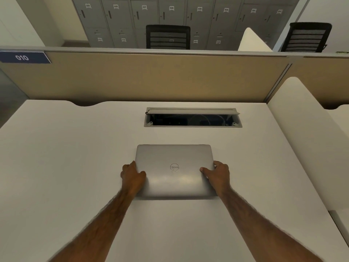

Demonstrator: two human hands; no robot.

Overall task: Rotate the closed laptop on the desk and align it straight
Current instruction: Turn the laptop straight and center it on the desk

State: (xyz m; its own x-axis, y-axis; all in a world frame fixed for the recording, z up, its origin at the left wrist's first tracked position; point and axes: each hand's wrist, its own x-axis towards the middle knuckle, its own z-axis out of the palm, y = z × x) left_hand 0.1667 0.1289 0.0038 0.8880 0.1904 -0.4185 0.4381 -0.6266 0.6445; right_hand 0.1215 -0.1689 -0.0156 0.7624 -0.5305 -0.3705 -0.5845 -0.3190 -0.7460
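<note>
A closed silver laptop (174, 163) with a round logo on its lid lies flat in the middle of the white desk (66, 167). Its edges run about parallel to the desk's back edge. My left hand (132, 175) grips the laptop's left side, thumb on the lid and fingers around the edge. My right hand (217, 173) grips the right side the same way, thumb on top. Both forearms reach in from the bottom of the view.
An open cable hatch (192, 119) is set in the desk just behind the laptop. A tan partition (151, 76) closes the back, a white divider (294, 120) the right side. Two black chairs (168, 36) and grey lockers stand beyond.
</note>
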